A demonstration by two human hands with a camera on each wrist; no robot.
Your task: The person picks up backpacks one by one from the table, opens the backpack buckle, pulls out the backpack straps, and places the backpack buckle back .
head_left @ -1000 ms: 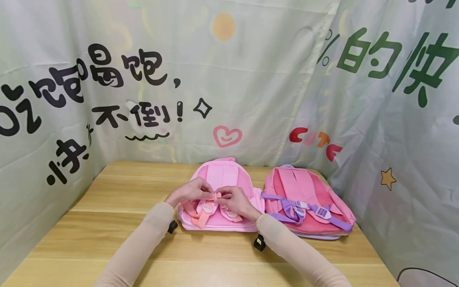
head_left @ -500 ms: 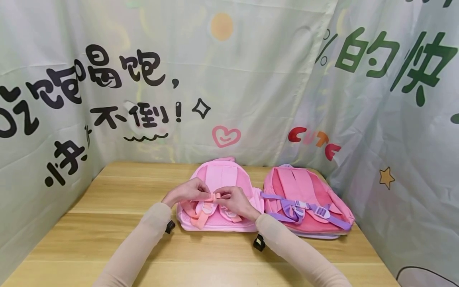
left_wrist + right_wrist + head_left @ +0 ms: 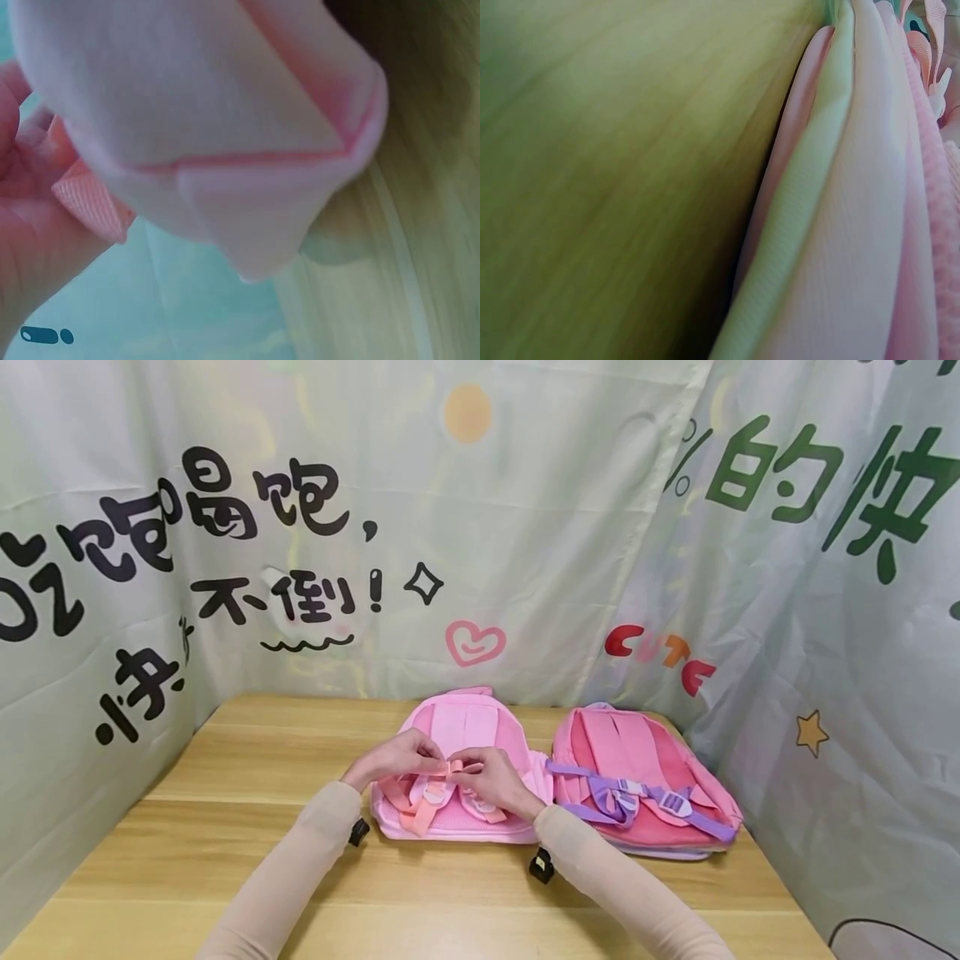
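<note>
A pale pink backpack point(image 3: 465, 718) lies straps-up on the table, in the middle of the head view. Over its lower half, both hands meet at a peach webbing strap point(image 3: 455, 767). Fingers of the left hand point(image 3: 397, 756) pinch it from the left, and those of the right hand point(image 3: 491, 777) grip it from the right, a small loop standing up between them. Below the hands hang a peach strap end point(image 3: 425, 818) and a pale buckle point(image 3: 435, 792). In the left wrist view, pink fabric point(image 3: 225, 97) covers much of the left hand point(image 3: 37, 202). The right wrist view shows mainly the backpack's side point(image 3: 855, 225).
To the right, close against the first bag, lies a darker pink backpack point(image 3: 622, 735) with purple straps point(image 3: 701, 822) fastened across it. Printed curtains point(image 3: 525, 527) enclose the wooden table point(image 3: 262, 760) at the back and sides.
Both hands stay at the same spot on the strap, with only slight finger movement. The backpacks have not moved; the head view shifts a little.
</note>
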